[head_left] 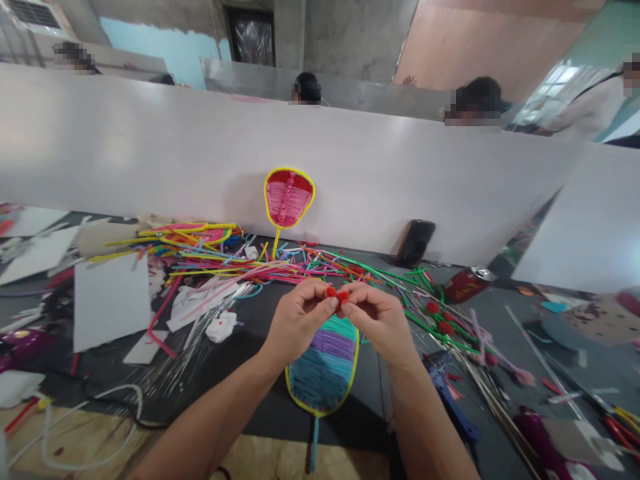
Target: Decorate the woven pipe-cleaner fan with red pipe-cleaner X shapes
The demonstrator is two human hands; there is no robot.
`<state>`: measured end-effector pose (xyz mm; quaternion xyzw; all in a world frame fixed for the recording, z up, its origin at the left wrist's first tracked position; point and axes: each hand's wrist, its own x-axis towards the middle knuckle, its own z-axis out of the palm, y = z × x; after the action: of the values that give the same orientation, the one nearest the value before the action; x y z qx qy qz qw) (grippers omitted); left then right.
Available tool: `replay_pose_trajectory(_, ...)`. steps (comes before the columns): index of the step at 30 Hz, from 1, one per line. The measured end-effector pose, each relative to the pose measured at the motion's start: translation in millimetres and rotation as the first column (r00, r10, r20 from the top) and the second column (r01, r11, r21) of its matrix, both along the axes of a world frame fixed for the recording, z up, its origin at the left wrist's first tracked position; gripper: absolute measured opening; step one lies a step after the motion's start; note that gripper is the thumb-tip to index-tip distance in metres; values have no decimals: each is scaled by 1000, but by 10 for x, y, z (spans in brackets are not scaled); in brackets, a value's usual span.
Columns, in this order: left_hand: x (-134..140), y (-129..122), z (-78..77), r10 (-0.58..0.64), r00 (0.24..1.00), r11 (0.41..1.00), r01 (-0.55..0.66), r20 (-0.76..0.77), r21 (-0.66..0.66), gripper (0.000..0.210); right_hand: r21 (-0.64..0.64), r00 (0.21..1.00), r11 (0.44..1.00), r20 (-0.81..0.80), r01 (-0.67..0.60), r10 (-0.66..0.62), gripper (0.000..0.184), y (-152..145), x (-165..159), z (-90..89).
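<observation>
My left hand [301, 319] and my right hand [379, 319] meet in front of me, both closed in a pinch. Between their fingertips is a small red fuzzy piece [343, 297], bent like a little bow; it looks like pipe cleaner. Directly under the hands lies a paddle-shaped fan [323, 377] with a yellow rim, bands of teal, purple and blue, and a blue handle pointing toward me. My hands and the red piece cover its top. Farther back, a pink and red fan [289, 198] with a yellow rim and a line of pink beads stands against the white partition.
Loose pipe cleaners [260, 263] spread across the back of the dark table. A phone [416, 242] leans on the partition [350, 160], near a red can [469, 285]. White card [113, 303] lies left; a blue glue gun [450, 397] lies right. People sit beyond the partition.
</observation>
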<state>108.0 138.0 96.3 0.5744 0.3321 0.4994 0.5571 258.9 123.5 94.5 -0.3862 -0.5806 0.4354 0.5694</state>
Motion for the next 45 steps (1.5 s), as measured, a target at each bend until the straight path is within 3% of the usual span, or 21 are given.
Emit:
replay_pose_trajectory(6,-19,7,-50,20,993,996,-9,-116,90,10,-19,993,1000,121,14,-11,14,-15,38,41)
replay_pose_trajectory(14,-31,48,-38,-41,979,993,62,-198,101,13,28,971,1000,240,2,-8,12,-8,75,44)
replay_pose_trajectory(20,-67,74,7,17,948,983,43,-318,181,7,39,953,999,301,34,-44,12,-12,46,23)
replay_pose_trajectory(24,-45,72,0,40,977,995,-20,-207,95,8,-25,974,1000,225,17,-12,8,-18,31,13)
replay_pose_trajectory(30,-22,53,11,46,999,998,-46,4,-38,12,-180,986,974,66,-141,155,28,-15,20,31)
replay_pose_trajectory(35,-8,42,26,3,1000,1000,-3,4,-20,14,-222,983,963,67,-154,173,30,-13,-14,46)
replay_pose_trajectory(45,-30,45,-38,38,998,998,-36,-55,42,10,-233,988,966,71,-114,134,24,-17,-8,47)
